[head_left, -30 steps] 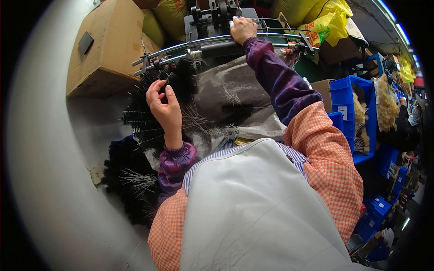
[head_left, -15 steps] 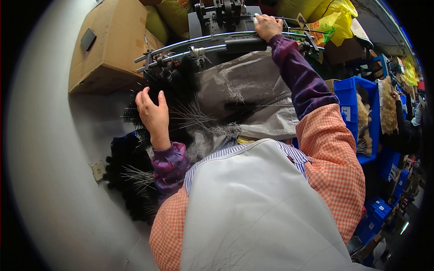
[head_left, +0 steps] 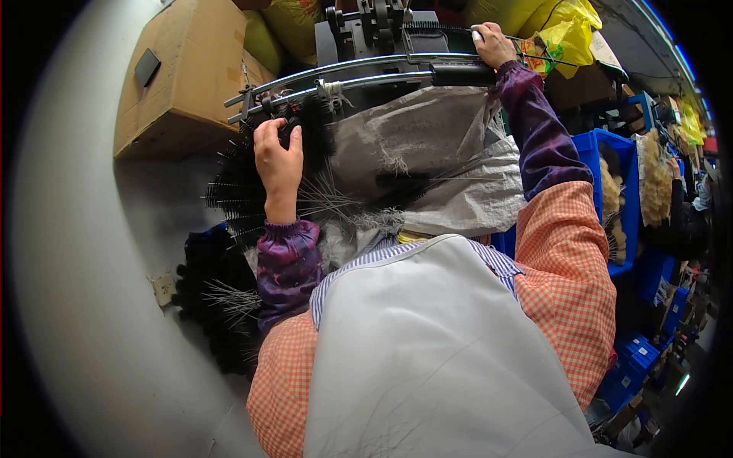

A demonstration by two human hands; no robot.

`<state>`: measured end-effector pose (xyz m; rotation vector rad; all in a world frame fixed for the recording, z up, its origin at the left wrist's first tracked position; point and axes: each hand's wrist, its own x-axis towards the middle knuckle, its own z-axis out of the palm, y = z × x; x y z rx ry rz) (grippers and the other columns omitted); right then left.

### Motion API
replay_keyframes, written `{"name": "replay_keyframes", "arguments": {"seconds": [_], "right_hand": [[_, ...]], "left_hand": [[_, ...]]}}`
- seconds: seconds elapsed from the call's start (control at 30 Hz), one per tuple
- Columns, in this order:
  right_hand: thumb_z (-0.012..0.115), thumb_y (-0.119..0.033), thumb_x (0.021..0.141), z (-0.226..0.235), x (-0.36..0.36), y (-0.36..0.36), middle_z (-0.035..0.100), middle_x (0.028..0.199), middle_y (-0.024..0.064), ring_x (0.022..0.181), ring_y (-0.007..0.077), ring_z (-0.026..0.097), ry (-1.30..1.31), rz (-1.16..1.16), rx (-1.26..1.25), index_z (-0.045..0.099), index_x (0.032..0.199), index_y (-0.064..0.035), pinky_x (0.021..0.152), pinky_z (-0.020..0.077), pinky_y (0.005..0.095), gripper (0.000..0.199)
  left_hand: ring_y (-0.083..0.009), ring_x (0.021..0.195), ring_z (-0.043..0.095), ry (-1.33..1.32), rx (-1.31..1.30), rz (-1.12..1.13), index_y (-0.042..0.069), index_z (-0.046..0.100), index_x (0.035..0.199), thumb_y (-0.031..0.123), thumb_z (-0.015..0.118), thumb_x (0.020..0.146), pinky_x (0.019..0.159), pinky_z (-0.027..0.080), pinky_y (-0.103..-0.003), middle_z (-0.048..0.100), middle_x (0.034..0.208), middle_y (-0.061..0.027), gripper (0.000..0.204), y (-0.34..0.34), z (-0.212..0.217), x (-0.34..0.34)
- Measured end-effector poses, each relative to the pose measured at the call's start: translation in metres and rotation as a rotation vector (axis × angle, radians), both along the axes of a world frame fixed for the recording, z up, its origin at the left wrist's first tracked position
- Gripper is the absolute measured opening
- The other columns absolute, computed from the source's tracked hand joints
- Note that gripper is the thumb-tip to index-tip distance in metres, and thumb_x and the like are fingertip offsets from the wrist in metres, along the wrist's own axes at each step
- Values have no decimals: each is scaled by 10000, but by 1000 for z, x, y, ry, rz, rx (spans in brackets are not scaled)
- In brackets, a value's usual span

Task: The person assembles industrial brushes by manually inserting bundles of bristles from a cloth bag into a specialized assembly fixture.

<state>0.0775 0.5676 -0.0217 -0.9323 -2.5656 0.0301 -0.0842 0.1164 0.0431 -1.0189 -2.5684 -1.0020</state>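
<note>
Black bristle brush at a steel-railed machine, both hands engaged.

Left hand (head_left: 279, 156) has climbed from the loose pile to the rails (head_left: 343, 72), grip now closed around the black bristle brush (head_left: 305, 126) hanging there; right hand (head_left: 492, 46) stays at the machine head (head_left: 382, 23), grip closed on a small part. Grey sack (head_left: 427, 153) beneath; cardboard box (head_left: 183, 76) left; blue crates (head_left: 611, 153) right.

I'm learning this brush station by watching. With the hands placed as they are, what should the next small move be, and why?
Probably lift the black bristle brush clear of the curved metal rails. The left hand is already closed over it just below the rails, above the pile of black wire-stemmed brushes, while the right hand rests on the machine's thin metal rod.
</note>
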Motion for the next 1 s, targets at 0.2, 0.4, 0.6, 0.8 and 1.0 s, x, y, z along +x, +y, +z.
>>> {"name": "replay_keyframes", "arguments": {"seconds": [0.2,0.4,0.6,0.8,1.0], "right_hand": [[473,-212,822,21,17,20,590,980,161,931,327,559,-19,-27,-84,580,987,-122,781,448,401,216],[554,-244,805,86,96,-10,612,734,87,682,208,612,-216,268,-319,619,981,-130,612,471,331,219],[569,-219,853,131,89,-128,609,791,16,648,92,588,-304,405,-1053,584,1082,-26,580,495,228,300],[509,-195,893,103,32,-227,582,1063,64,815,112,571,277,1032,-1268,380,1309,-89,728,493,252,448],[555,-164,852,71,15,-211,619,972,51,751,137,593,315,964,-1037,474,1217,-64,647,491,270,387]], "left_hand": [[-206,653,550,-32,178,111,22,580,839,141,616,797,594,451,-314,566,757,-89,131,12,-20,-2],[-151,544,520,-13,402,159,38,572,835,137,594,835,483,422,-269,572,698,-74,101,14,39,24],[-83,618,490,168,607,83,19,551,872,106,574,859,497,390,-201,562,807,-40,91,-4,109,54],[-46,699,500,-392,856,-141,77,553,905,170,572,870,517,420,-156,551,851,-5,101,26,94,77],[-91,861,547,-740,687,-273,27,481,1117,289,496,909,611,465,-174,560,1062,-77,336,34,47,73]]}}
